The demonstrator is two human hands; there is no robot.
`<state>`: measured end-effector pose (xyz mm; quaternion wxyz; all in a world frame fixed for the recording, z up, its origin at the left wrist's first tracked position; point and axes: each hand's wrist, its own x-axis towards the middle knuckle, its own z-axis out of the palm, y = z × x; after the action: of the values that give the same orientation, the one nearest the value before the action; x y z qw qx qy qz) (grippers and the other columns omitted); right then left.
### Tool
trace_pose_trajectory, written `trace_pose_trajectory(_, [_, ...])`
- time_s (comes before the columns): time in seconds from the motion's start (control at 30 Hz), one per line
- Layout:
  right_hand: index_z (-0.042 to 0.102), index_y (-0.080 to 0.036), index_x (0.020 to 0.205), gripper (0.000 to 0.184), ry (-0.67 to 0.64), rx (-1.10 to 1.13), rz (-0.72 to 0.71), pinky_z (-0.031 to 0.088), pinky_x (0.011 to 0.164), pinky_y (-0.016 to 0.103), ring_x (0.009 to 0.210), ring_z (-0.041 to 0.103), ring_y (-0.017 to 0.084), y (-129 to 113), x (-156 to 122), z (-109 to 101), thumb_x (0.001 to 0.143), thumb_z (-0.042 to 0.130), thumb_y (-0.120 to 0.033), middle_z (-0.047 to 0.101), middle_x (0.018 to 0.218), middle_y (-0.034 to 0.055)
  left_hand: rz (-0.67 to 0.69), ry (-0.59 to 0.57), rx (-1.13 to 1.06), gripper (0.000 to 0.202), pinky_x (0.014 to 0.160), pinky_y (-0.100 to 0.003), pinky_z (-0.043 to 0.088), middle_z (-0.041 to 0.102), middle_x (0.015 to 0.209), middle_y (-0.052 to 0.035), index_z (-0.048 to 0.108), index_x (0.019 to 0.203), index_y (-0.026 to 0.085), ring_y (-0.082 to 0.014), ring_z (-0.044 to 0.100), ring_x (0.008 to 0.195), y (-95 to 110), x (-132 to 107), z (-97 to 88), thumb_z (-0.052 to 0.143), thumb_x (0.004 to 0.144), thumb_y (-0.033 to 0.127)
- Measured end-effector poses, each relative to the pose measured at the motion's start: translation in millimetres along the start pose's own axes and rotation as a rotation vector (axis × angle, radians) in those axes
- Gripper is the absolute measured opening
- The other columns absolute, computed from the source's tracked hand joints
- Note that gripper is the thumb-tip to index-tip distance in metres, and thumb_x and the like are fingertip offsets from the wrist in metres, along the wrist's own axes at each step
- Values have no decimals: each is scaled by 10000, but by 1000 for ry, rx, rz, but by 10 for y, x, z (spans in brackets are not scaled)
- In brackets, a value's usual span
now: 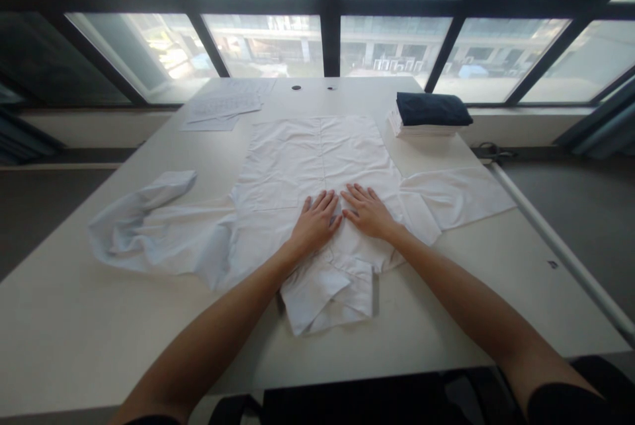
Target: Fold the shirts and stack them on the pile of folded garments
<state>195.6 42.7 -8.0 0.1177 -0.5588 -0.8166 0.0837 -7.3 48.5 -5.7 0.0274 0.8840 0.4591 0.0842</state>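
A white long-sleeved shirt (282,154) lies spread on the table, its collar toward me and its hem at the far side. My left hand (316,219) rests flat on the upper front beside the button line, fingers stretched out. On the other side of that line my right hand (366,211) lies palm down, its fingers a little spread. The left-hand sleeve (163,233) is crumpled and bent back. Flatter is the right-hand sleeve (461,197), stretched toward the table's right edge. The collar (322,296) stands partly folded below my wrists.
Printed paper sheets (223,108) lie at the back left of the white table (149,339). At the back right, folded dark cloth (431,110) sits on a white stack (429,129). A pale pole (560,246) runs along the right edge. Large windows (268,45) stand behind.
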Motion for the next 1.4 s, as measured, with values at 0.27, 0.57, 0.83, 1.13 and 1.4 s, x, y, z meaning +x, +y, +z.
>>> trace_pose_trajectory(0.27, [399, -177, 1608, 615, -2, -3, 1, 181, 1279, 528, 1590, 224, 275, 5, 2, 2, 1056, 419, -445, 293, 1707, 111, -3, 1, -4, 586, 1277, -532, 242, 356, 1681, -70, 377, 1613, 211, -252, 281, 1577, 6, 1, -9, 351, 1067, 422])
trace_pose_trajectory(0.57, [401, -187, 1608, 613, -5, -3, 6, 184, 1278, 528, 1592, 221, 274, 8, 8, 8, 1052, 429, -441, 288, 1709, 110, 1, -2, 4, 587, 1280, -528, 237, 354, 1682, -66, 369, 1618, 227, -250, 279, 1577, 2, 1, -3, 362, 1064, 421])
trace_pose_trajectory(0.83, [411, -179, 1602, 606, 2, -1, 0, 186, 1278, 530, 1588, 232, 279, 10, 3, 9, 1054, 432, -436, 299, 1705, 112, -3, -4, -1, 590, 1279, -540, 243, 350, 1684, -60, 373, 1614, 210, -250, 277, 1578, 1, 2, -1, 360, 1063, 421])
trace_pose_trajectory(1.13, [396, -176, 1610, 612, -7, -6, -1, 180, 1281, 527, 1592, 217, 277, -10, -4, 0, 1060, 404, -445, 287, 1709, 108, -2, 0, 1, 589, 1280, -529, 238, 350, 1684, -64, 367, 1616, 216, -246, 277, 1578, 2, -3, -3, 361, 1067, 428])
trace_pose_trajectory(1.4, [364, -180, 1625, 614, 19, -79, 195, 180, 1273, 560, 1593, 208, 297, 251, 56, -29, 1076, 356, -455, 255, 1720, 105, -7, -41, 2, 574, 1287, -537, 217, 331, 1692, -68, 390, 1603, 199, -254, 263, 1583, 7, 5, -33, 371, 1066, 402])
